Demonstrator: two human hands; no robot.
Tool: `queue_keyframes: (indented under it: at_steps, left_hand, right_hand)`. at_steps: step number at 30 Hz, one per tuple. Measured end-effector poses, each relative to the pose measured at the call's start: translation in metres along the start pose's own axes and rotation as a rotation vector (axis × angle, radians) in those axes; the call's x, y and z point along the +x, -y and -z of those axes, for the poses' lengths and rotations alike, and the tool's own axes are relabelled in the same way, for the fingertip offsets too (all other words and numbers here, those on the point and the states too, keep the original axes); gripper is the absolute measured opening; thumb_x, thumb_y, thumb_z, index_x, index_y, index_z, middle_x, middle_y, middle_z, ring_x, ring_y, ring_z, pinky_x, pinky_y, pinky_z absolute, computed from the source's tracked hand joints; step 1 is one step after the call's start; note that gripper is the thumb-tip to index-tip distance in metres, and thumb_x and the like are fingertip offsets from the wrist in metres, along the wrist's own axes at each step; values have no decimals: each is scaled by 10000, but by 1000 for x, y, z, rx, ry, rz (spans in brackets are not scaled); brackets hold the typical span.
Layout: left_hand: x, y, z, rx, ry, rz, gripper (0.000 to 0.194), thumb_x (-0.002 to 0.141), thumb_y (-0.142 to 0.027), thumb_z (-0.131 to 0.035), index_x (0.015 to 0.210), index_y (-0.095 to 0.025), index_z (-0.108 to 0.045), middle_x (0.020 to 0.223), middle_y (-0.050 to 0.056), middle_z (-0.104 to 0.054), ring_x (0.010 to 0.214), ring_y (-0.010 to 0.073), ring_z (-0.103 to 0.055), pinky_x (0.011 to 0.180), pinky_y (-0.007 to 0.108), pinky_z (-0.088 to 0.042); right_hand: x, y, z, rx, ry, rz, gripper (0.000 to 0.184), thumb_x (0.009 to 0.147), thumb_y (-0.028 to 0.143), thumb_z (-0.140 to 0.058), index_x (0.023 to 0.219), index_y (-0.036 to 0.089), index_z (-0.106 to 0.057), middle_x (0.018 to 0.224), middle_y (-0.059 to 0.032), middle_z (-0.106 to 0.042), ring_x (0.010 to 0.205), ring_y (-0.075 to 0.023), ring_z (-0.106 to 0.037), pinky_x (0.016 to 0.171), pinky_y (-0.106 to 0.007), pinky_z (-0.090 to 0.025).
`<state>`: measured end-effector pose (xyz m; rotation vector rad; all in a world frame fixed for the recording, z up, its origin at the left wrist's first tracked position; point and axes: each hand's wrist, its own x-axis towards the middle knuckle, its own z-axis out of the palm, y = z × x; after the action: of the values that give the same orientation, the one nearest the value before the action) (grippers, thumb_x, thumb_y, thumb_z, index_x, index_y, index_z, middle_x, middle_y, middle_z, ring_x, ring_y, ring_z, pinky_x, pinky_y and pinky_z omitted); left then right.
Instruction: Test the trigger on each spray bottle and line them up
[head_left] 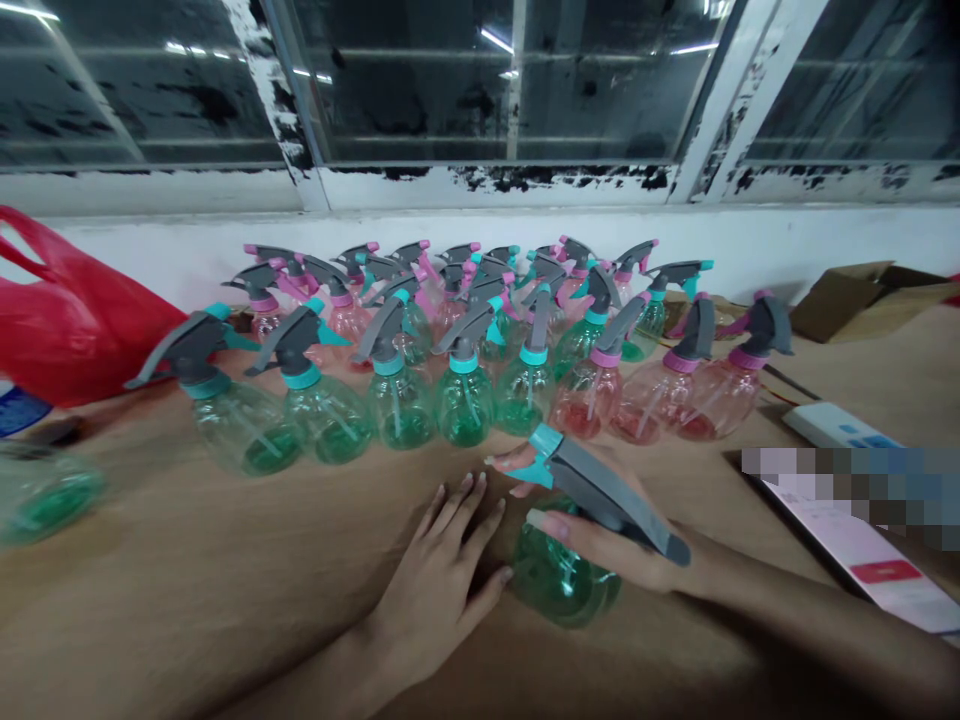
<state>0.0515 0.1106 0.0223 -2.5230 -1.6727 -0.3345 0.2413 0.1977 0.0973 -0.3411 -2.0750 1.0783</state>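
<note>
My right hand (600, 540) is wrapped round the neck of a green spray bottle (562, 590) with a grey and turquoise trigger head; the bottle leans a little. Beside it my left hand (442, 560) lies flat on the brown table (285, 590), fingers stretched out and holding nothing. Just beyond both hands runs a front row of spray bottles: green ones with turquoise collars, such as this green bottle (466, 405), and pink ones with pink collars, such as this pink bottle (589, 395). More bottles crowd behind, partly hidden.
A red plastic bag (82, 320) sits at the left, with another green bottle (52, 500) near the left edge. To the right are a phone (847, 540), a white box-like device (844, 425) and an open cardboard box (862, 300). Windows (480, 80) stand behind.
</note>
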Motion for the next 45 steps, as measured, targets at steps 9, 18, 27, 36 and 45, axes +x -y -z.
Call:
queue_keyframes:
  at_steps: [9, 18, 27, 36, 45]
  left_hand:
    - [0, 0, 0, -7, 4, 5, 535, 906, -346, -507, 1375, -138, -359, 1436, 155, -346, 1334, 297, -278, 1040, 526, -302]
    - [-1, -1, 1, 26, 35, -1, 530, 921, -362, -484, 1373, -114, -361, 1448, 154, -326, 1349, 288, -239, 1057, 509, -282]
    - [-1, -2, -1, 18, 26, 7, 546, 917, -353, -500, 1382, -119, -339, 1472, 164, -266, 1354, 285, -226, 1061, 510, -273]
    - [1, 0, -2, 37, 8, -3, 525, 915, -358, -494, 1367, -121, -372, 1461, 161, -294, 1347, 298, -244, 1044, 516, -296]
    - [0, 0, -1, 17, 10, 6, 516, 921, -385, -479, 1366, -145, -380, 1473, 134, -277, 1351, 277, -239, 1057, 500, -282]
  right_hand:
    - [-1, -2, 0, 29, 15, -26, 397, 769, 192, -624, 1151, 294, -584, 921, -15, -617, 810, -163, -619, 749, -334, -519]
    - [-1, -4, 0, -56, -6, -12, 347, 769, 228, -636, 1108, 294, -608, 1019, -13, -656, 934, -190, -607, 854, -352, -471]
    - [4, 8, 5, -62, 37, -5, 87, 787, 327, -573, 786, 240, -570, 729, -2, -576, 641, -163, -576, 670, -341, -481]
    - [4, 1, 8, -188, -46, -39, 231, 794, 298, -614, 1020, 249, -614, 908, -32, -666, 793, -194, -641, 729, -339, -502]
    - [5, -12, 10, -87, -117, -135, 265, 812, 291, -613, 1072, 245, -590, 996, -37, -667, 880, -191, -653, 777, -341, -522]
